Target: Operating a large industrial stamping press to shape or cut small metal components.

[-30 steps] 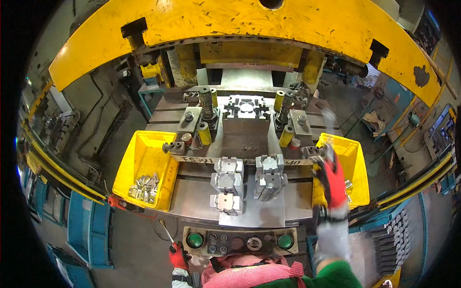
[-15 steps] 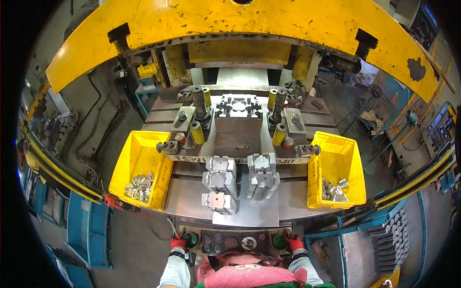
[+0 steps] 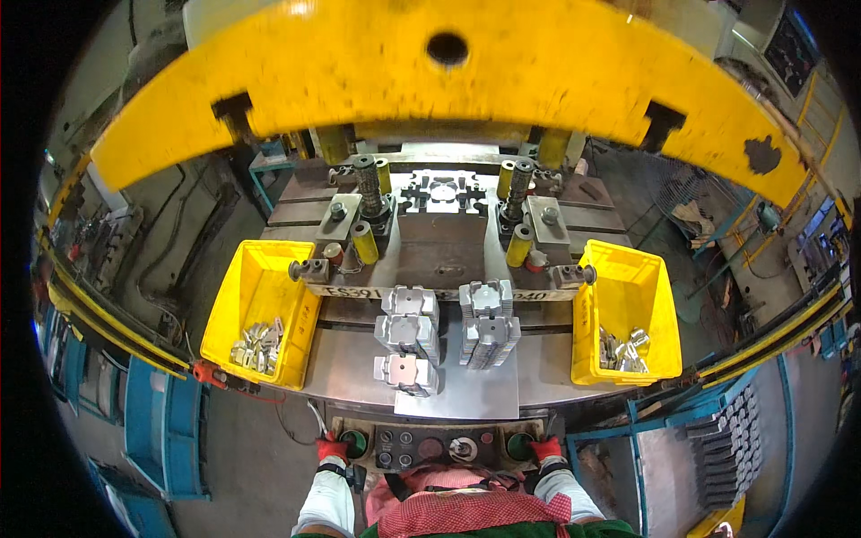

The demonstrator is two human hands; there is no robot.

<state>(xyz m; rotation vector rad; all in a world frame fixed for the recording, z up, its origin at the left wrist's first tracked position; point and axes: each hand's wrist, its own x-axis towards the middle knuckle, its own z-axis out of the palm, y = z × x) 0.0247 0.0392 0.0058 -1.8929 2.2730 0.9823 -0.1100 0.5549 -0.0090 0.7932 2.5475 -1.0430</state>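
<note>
My left hand (image 3: 333, 447), in a red glove, rests at the left end of the control panel (image 3: 430, 446), beside a green button (image 3: 355, 442). At the panel's right end my right hand (image 3: 545, 448), also red-gloved, sits against the other green button (image 3: 517, 444). Neither hand holds anything, and the fingers are too small to make out. Two stacks of grey metal parts (image 3: 408, 339) (image 3: 489, 323) stand on the press table ahead of the panel. One flat metal part (image 3: 446, 193) lies in the die under the yellow press frame (image 3: 430, 85).
A yellow bin (image 3: 235, 305) holding several small metal pieces (image 3: 258, 345) hangs left of the table. A second yellow bin (image 3: 659, 309) with pieces (image 3: 621, 350) is on the right. Guide posts (image 3: 368, 184) (image 3: 520, 188) flank the die. Blue racks (image 3: 161, 426) stand at the lower left.
One second ago my right hand was raised by the right bin. It has come down to the right end of the panel. My left hand stays at the left end.
</note>
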